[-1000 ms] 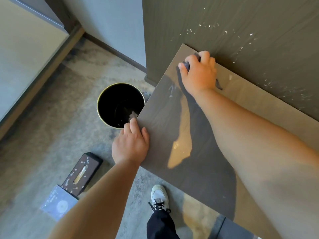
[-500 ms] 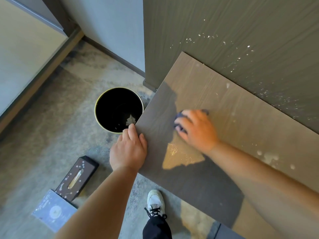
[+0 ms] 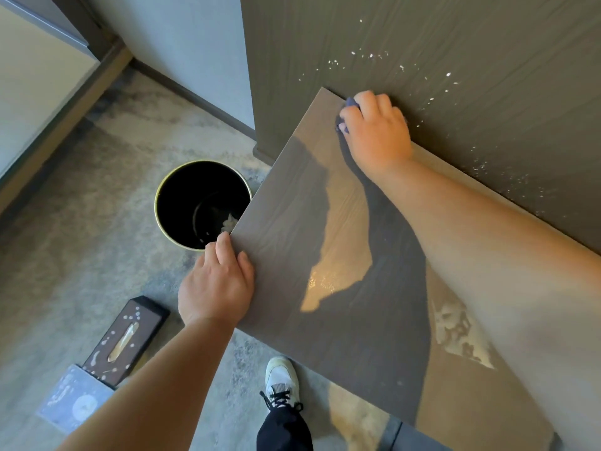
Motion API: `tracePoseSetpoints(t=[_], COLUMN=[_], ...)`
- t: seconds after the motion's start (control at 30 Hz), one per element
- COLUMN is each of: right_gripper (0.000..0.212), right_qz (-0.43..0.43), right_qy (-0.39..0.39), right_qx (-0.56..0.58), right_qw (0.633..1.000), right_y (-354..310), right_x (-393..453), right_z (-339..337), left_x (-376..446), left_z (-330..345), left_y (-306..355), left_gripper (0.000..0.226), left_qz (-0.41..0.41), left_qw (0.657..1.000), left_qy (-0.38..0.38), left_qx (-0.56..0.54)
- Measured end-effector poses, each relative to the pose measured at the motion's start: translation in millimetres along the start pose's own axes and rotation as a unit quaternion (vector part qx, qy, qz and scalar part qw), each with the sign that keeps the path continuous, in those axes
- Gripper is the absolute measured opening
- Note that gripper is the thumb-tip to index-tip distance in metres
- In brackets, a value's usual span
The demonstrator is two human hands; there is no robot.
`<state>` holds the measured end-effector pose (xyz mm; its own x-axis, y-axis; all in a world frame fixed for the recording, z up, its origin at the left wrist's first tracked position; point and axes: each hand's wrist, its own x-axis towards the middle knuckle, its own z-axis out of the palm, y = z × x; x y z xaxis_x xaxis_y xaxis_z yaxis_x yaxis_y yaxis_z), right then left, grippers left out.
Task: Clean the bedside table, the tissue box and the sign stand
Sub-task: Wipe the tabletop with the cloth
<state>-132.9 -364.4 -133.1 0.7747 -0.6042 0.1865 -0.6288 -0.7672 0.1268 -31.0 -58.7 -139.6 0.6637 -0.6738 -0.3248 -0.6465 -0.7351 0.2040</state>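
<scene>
The bedside table (image 3: 292, 222) is a grey-brown wood-grain top fixed against a dark wall panel. My right hand (image 3: 377, 135) presses a dark blue cloth (image 3: 351, 104) onto its far left corner, next to the wall. My left hand (image 3: 216, 283) rests cupped against the table's near left corner, holding nothing that I can see. On the floor at the lower left lies the dark tissue box (image 3: 125, 340), speckled with white bits. The blue-grey sign stand (image 3: 73, 398) lies flat just in front of it.
A black waste bin (image 3: 182, 190) with a gold rim stands on the floor beside the table's left edge, with crumpled paper inside. White specks dot the wall panel (image 3: 422, 70). A pale smear (image 3: 458, 333) marks the table's right part. My shoe (image 3: 281, 380) is below the table's front edge.
My right hand has swept the cloth from the middle of the table back up to the far left corner by the wall. My left hand stays at the near corner.
</scene>
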Motion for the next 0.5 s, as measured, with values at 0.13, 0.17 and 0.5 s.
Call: tracePoseSetpoints(t=[0.13, 0.17, 0.5], right_gripper=[0.023, 0.021, 0.016], right_qz=[0.103, 0.142, 0.174], right_qy=[-0.009, -0.012, 0.017], right_qx=[-0.007, -0.006, 0.119], right_qw=[0.995, 0.990, 0.977], right_y=[40.7, 48.6, 1.5], right_x=[-64.9, -79.1, -124.7], right_z=[0.5, -0.5, -15.2], left_x=[-1.4, -0.7, -2.1], left_z=[0.4, 0.4, -1.5], left_y=[0.0, -0.3, 1.2], left_gripper=[0.050, 0.051, 0.049], left_qz=[0.005, 0.005, 0.006], left_qw=[1.000, 1.000, 1.000], left_qy=[-0.009, -0.011, -0.012], left_qx=[-0.005, -0.005, -0.012])
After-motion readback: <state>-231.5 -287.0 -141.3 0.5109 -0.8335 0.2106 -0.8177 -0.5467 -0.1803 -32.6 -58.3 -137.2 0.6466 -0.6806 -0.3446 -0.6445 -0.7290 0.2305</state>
